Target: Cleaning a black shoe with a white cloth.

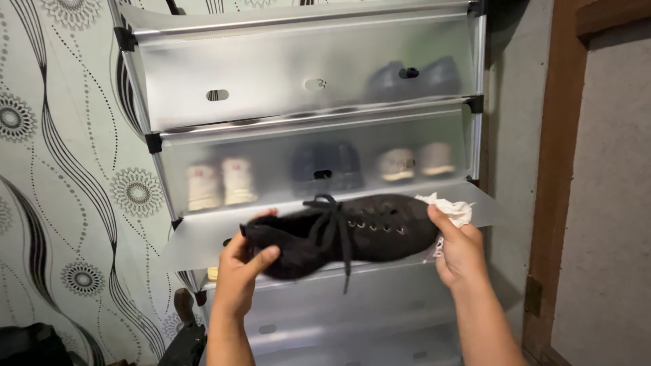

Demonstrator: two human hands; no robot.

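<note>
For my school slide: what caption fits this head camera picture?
Two hands hold a black laced shoe before a frosted shoe rack.

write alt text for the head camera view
Two bare hands hold a black lace-up shoe sideways before a frosted plastic shoe rack: left hand at the toe, right hand at the heel with a crumpled white cloth.

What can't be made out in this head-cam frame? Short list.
- Pairs of shoes in the shoe rack: only blurred shapes behind frosted flaps, head view.
- Black shoe: toe blurred; far side faces away.
- White cloth: mostly hidden by the right hand and the shoe's heel.
- Left hand: palm hidden behind the shoe's toe.
- Lower shelves: cut off by the bottom edge and covered by the forearms.
</note>
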